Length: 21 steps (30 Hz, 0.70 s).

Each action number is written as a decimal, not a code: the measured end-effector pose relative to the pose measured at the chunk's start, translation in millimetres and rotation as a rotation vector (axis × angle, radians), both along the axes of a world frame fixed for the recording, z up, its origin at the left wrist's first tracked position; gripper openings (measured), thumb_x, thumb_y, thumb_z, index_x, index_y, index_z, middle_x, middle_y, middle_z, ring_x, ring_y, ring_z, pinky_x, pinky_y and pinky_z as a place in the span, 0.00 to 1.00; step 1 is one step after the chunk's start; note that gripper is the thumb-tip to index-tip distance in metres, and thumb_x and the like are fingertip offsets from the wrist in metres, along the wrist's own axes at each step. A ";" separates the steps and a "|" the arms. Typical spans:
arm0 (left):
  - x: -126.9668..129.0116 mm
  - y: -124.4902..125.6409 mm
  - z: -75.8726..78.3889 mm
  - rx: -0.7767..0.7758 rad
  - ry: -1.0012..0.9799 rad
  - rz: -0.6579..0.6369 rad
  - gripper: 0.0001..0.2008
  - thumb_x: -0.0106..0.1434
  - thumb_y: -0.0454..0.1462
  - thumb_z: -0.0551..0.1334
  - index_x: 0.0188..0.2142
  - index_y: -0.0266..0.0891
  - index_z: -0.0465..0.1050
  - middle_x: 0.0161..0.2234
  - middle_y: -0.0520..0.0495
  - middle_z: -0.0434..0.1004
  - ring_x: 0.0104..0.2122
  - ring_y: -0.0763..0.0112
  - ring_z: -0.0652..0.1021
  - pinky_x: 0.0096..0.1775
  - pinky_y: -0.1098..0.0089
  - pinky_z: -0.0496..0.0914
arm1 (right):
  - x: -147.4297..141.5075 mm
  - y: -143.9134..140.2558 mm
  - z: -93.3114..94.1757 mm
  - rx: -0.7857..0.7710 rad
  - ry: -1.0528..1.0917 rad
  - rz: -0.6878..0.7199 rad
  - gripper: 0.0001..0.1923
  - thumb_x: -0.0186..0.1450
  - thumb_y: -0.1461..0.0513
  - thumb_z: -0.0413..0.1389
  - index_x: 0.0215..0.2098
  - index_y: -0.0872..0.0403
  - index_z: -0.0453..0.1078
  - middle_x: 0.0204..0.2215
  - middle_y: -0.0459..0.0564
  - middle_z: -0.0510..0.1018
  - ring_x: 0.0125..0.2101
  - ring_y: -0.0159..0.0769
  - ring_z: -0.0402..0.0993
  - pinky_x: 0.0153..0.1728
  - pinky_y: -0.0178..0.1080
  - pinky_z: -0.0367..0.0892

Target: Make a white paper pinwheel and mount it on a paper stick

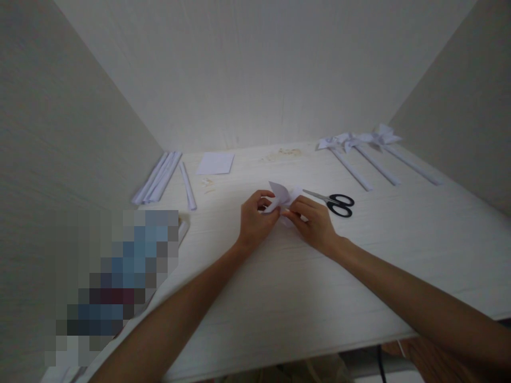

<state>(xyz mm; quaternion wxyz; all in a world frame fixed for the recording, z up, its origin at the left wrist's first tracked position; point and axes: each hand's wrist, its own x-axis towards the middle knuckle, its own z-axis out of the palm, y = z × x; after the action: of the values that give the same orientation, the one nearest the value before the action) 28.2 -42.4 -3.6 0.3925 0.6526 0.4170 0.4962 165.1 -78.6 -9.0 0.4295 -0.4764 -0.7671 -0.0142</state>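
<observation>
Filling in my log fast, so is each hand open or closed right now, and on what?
Left hand: closed, holding folded white paper.
Right hand: closed, pinching the same paper.

White paper piece (284, 200) held over a white table (247, 314)

The left hand (257, 215) and right hand (314, 219) meet near the middle, both pinching the folded piece, one pointed flap (279, 190) rising between them. Black-handled scissors (330, 202) lie just beside the right hand, blades pointing toward the paper. Farther right, three rolled paper sticks (376, 164) rest side by side, each with petal-like folds (350, 141) at its far end. On the left lie a cluster of white paper rolls (157, 178) and, just beside it, a single narrow roll (188, 186). A flat white sheet (215, 163) lies to its right, with small pale scraps (206, 182) near it. A pixelated patch (131, 260) covers the near left.
</observation>
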 end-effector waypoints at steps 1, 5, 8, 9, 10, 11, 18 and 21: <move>0.3 -0.4 0.1 0.000 0.001 -0.003 0.11 0.43 0.29 0.60 0.30 0.36 0.65 0.17 0.56 0.68 0.19 0.79 0.68 0.21 0.79 0.61 | 0.1 -0.3 0.5 0.007 -0.002 -0.010 0.14 0.61 0.61 0.49 0.19 0.56 0.63 0.19 0.47 0.66 0.22 0.29 0.62 0.23 0.32 0.57; 1.1 -1.1 -0.1 -0.006 -0.006 0.003 0.11 0.43 0.28 0.60 0.29 0.37 0.65 0.17 0.56 0.67 0.18 0.80 0.68 0.20 0.79 0.60 | 1.2 -0.3 0.2 0.065 -0.020 -0.041 0.11 0.61 0.63 0.48 0.23 0.56 0.67 0.22 0.49 0.68 0.25 0.31 0.64 0.26 0.34 0.61; 1.6 -1.9 0.7 -0.017 -0.016 -0.010 0.11 0.44 0.29 0.60 0.29 0.37 0.64 0.17 0.56 0.67 0.18 0.79 0.68 0.20 0.79 0.60 | 1.7 1.1 -1.4 0.159 -0.003 -0.027 0.08 0.61 0.65 0.49 0.33 0.56 0.70 0.24 0.50 0.69 0.25 0.32 0.65 0.26 0.35 0.62; 1.8 -2.4 1.2 -0.015 -0.018 -0.018 0.11 0.44 0.29 0.60 0.29 0.37 0.64 0.17 0.56 0.67 0.18 0.80 0.68 0.20 0.79 0.60 | 1.7 1.4 -1.8 0.181 0.008 0.000 0.09 0.61 0.66 0.49 0.36 0.55 0.70 0.25 0.50 0.69 0.26 0.32 0.65 0.26 0.35 0.63; 2.0 -2.9 1.7 -0.012 -0.019 -0.024 0.11 0.44 0.29 0.60 0.29 0.37 0.64 0.17 0.57 0.67 0.18 0.80 0.68 0.20 0.79 0.60 | 1.5 1.5 -2.1 0.193 0.017 0.032 0.10 0.61 0.66 0.48 0.38 0.54 0.69 0.26 0.50 0.70 0.26 0.31 0.65 0.26 0.34 0.63; 2.2 -3.5 2.3 -0.009 -0.019 -0.029 0.11 0.44 0.29 0.60 0.29 0.37 0.64 0.17 0.57 0.66 0.18 0.80 0.68 0.21 0.79 0.60 | 1.3 1.5 -2.3 0.196 0.022 0.066 0.12 0.61 0.67 0.48 0.40 0.54 0.69 0.27 0.50 0.70 0.27 0.31 0.66 0.26 0.34 0.64; 2.0 -4.1 2.7 -0.028 -0.035 -0.035 0.11 0.44 0.30 0.60 0.29 0.37 0.64 0.17 0.57 0.66 0.19 0.80 0.68 0.20 0.79 0.60 | 2.5 -0.1 -3.4 0.238 0.047 0.077 0.12 0.59 0.69 0.48 0.39 0.53 0.69 0.29 0.50 0.74 0.30 0.32 0.70 0.31 0.35 0.68; 0.6 -2.0 1.3 -0.024 -0.029 0.003 0.11 0.43 0.29 0.60 0.30 0.37 0.65 0.17 0.56 0.67 0.18 0.79 0.68 0.20 0.79 0.60 | 4.8 -0.6 -4.4 0.247 0.012 0.075 0.11 0.60 0.69 0.49 0.37 0.54 0.69 0.30 0.50 0.76 0.31 0.32 0.72 0.31 0.34 0.69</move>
<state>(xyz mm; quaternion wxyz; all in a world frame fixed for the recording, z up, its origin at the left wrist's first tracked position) 28.8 -44.4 -2.3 0.4055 0.6401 0.4183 0.5009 169.9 -79.2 -13.4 0.4900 -0.3907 -0.7741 -0.0895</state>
